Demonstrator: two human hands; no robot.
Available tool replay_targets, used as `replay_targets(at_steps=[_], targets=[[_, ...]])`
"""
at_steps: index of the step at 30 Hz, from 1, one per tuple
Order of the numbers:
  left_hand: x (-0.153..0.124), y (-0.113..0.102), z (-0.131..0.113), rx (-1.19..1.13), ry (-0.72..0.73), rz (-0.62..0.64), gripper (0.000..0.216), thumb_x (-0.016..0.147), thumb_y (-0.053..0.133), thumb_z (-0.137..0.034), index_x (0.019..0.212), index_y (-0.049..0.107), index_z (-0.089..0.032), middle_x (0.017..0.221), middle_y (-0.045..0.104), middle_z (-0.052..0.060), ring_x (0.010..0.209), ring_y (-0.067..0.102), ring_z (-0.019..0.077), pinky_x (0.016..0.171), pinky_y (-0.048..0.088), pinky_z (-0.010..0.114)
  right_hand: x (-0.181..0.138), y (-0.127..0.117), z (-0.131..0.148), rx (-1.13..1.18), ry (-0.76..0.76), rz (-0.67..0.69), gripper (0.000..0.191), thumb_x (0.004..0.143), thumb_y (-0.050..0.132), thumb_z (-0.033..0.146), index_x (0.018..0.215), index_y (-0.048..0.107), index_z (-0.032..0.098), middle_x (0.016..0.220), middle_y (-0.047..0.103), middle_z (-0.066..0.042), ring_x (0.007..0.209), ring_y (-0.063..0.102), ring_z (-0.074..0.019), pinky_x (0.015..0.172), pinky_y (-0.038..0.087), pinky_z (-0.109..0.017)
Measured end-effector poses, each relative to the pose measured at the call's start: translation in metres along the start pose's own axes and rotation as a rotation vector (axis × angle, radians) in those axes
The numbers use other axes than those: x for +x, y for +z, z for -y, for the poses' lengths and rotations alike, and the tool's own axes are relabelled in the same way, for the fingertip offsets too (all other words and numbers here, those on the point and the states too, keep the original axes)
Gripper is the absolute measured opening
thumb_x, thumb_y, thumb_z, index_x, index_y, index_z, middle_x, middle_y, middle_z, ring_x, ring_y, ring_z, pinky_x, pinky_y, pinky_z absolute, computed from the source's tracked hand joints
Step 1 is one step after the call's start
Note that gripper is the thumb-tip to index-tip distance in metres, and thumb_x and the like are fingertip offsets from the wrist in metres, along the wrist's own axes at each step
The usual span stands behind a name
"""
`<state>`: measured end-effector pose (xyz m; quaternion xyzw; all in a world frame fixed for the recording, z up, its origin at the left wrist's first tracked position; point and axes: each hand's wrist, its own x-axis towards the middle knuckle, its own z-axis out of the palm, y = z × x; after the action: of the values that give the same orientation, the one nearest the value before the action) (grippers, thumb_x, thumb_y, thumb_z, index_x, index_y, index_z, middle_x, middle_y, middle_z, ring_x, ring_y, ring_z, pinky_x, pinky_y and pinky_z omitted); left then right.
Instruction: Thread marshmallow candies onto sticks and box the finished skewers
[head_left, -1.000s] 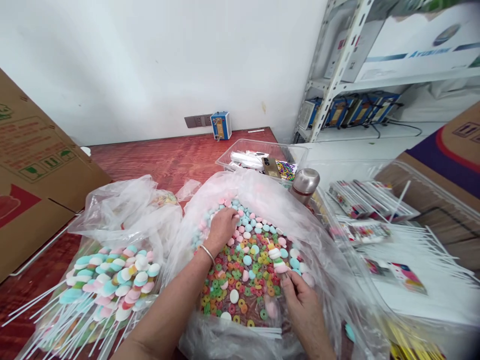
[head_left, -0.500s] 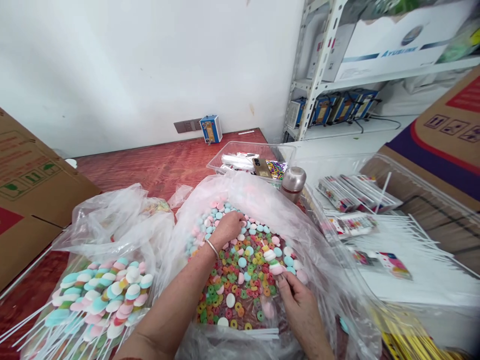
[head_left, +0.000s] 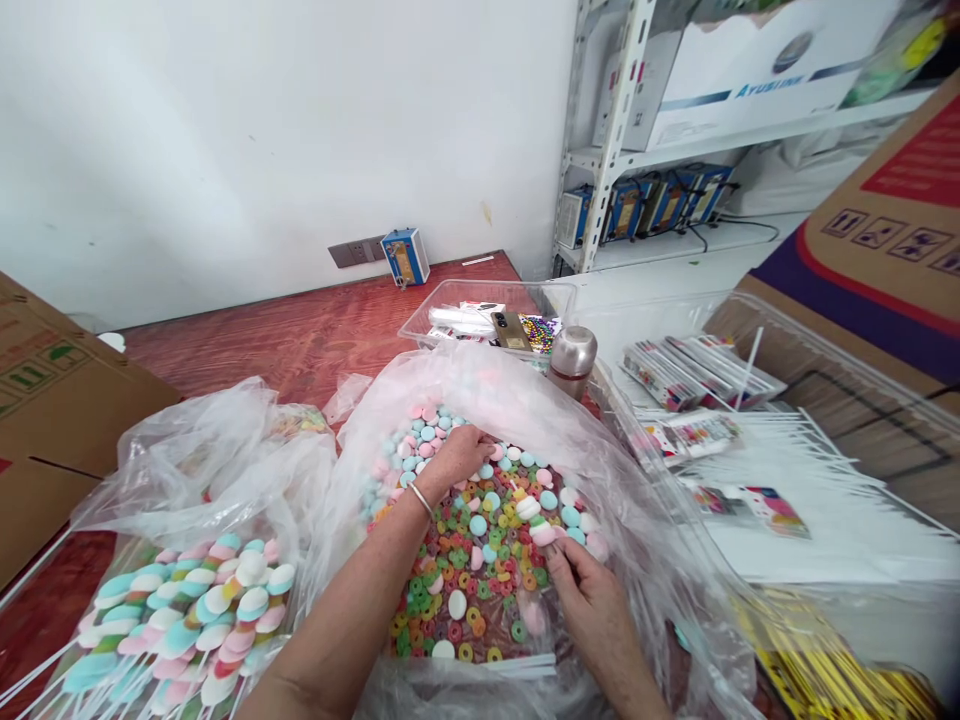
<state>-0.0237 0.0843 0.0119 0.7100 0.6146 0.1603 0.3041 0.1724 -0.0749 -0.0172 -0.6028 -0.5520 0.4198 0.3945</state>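
Note:
My right hand (head_left: 589,590) pinches the lower end of a candy skewer (head_left: 531,512), threaded with white and pink marshmallows and gummy rings. My left hand (head_left: 466,455), a bangle on its wrist, reaches into the loose pink, white and blue marshmallows (head_left: 427,433). Its fingers are curled together at the tips, and what they grip, if anything, is hidden. Between both hands lie many coloured gummy rings (head_left: 450,540) with a few marshmallows among them. All this sits in a wide-open clear plastic bag (head_left: 480,370). White sticks (head_left: 517,667) rest at its near edge.
Finished marshmallow skewers (head_left: 195,610) are piled at left beside another plastic bag (head_left: 180,450). A steel flask (head_left: 572,360) and a clear tray (head_left: 420,325) holding a phone stand behind. At right are white sticks (head_left: 817,480), yellow ties (head_left: 832,660) and a large carton (head_left: 870,240).
The whole view has shifted slightly, so the surroundings sit further left. Both hands stay nearly where they were, with the skewer still in my right hand.

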Motion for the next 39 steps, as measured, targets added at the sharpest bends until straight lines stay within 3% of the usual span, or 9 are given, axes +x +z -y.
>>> replay_targets(at_steps=[12, 16, 19, 21, 23, 26, 28, 34, 39], targets=[[-0.004, 0.009, -0.007, 0.036, 0.073, -0.027, 0.017, 0.074, 0.062, -0.015, 0.059, 0.059, -0.019, 0.059, 0.059, 0.003, 0.063, 0.056, 0.02, 0.064, 0.038, 0.03, 0.001, 0.0, 0.002, -0.01, 0.002, 0.014, 0.05, 0.091, 0.046, 0.052, 0.107, 0.074, 0.014, 0.116, 0.074, -0.015, 0.107, 0.069, -0.0308, 0.091, 0.054, -0.039], [-0.012, 0.008, -0.012, 0.014, 0.083, -0.049, 0.008, 0.071, 0.062, -0.012, 0.066, 0.061, -0.019, 0.066, 0.062, 0.004, 0.07, 0.058, 0.0207, 0.067, 0.04, 0.031, 0.0, 0.001, 0.002, 0.017, -0.02, -0.003, 0.046, 0.091, 0.048, 0.051, 0.102, 0.075, 0.016, 0.107, 0.077, -0.013, 0.097, 0.071, -0.0279, 0.083, 0.055, -0.034], [-0.026, 0.004, -0.021, -0.031, 0.074, -0.094, 0.006, 0.075, 0.063, -0.018, 0.081, 0.064, -0.018, 0.08, 0.067, 0.006, 0.079, 0.061, 0.0218, 0.072, 0.044, 0.031, 0.0, -0.001, 0.006, 0.016, -0.03, -0.027, 0.042, 0.092, 0.047, 0.05, 0.092, 0.073, 0.017, 0.087, 0.076, -0.008, 0.078, 0.069, -0.0226, 0.069, 0.054, -0.027], [-0.038, 0.003, -0.03, -0.149, 0.062, -0.082, 0.019, 0.079, 0.063, -0.025, 0.096, 0.063, -0.016, 0.091, 0.069, 0.007, 0.081, 0.063, 0.0203, 0.071, 0.047, 0.029, 0.001, -0.003, 0.011, 0.012, -0.043, -0.065, 0.041, 0.092, 0.047, 0.05, 0.087, 0.072, 0.018, 0.077, 0.074, -0.005, 0.068, 0.066, -0.0199, 0.061, 0.051, -0.025], [-0.054, 0.003, -0.038, -0.433, 0.042, 0.009, 0.031, 0.082, 0.064, -0.032, 0.108, 0.061, -0.016, 0.098, 0.07, 0.008, 0.081, 0.065, 0.0185, 0.07, 0.049, 0.028, 0.004, -0.003, 0.018, 0.024, -0.061, -0.118, 0.039, 0.092, 0.048, 0.05, 0.091, 0.071, 0.018, 0.078, 0.074, -0.004, 0.068, 0.066, -0.0194, 0.061, 0.05, -0.025], [-0.078, 0.007, -0.048, -0.897, 0.01, 0.171, 0.037, 0.079, 0.073, -0.036, 0.108, 0.063, -0.014, 0.097, 0.071, 0.009, 0.084, 0.066, 0.0182, 0.076, 0.051, 0.029, 0.009, 0.0, 0.029, 0.078, -0.087, -0.187, 0.036, 0.091, 0.052, 0.048, 0.104, 0.069, 0.019, 0.09, 0.076, -0.007, 0.077, 0.069, -0.0208, 0.068, 0.053, -0.027], [-0.091, 0.01, -0.052, -1.04, 0.004, 0.203, 0.035, 0.076, 0.077, -0.035, 0.102, 0.066, -0.013, 0.092, 0.072, 0.008, 0.085, 0.066, 0.0178, 0.079, 0.05, 0.028, 0.012, 0.003, 0.035, 0.116, -0.102, -0.185, 0.035, 0.09, 0.055, 0.048, 0.109, 0.067, 0.02, 0.097, 0.075, -0.008, 0.082, 0.07, -0.0214, 0.072, 0.054, -0.029], [-0.109, 0.013, -0.055, -1.222, -0.03, 0.2, 0.042, 0.07, 0.084, -0.032, 0.105, 0.068, -0.014, 0.092, 0.074, 0.008, 0.086, 0.067, 0.0174, 0.082, 0.051, 0.029, 0.015, 0.009, 0.044, 0.146, -0.116, -0.132, 0.031, 0.091, 0.055, 0.046, 0.106, 0.065, 0.02, 0.094, 0.074, -0.006, 0.082, 0.069, -0.0204, 0.073, 0.053, -0.029], [-0.106, 0.013, -0.054, -1.065, -0.103, -0.046, 0.033, 0.074, 0.079, -0.036, 0.096, 0.067, -0.014, 0.086, 0.072, 0.006, 0.079, 0.065, 0.0152, 0.073, 0.049, 0.025, 0.001, 0.0, 0.051, 0.02, -0.107, -0.097, 0.034, 0.096, 0.043, 0.046, 0.089, 0.064, 0.02, 0.067, 0.063, 0.001, 0.059, 0.057, -0.0159, 0.056, 0.044, -0.024]])
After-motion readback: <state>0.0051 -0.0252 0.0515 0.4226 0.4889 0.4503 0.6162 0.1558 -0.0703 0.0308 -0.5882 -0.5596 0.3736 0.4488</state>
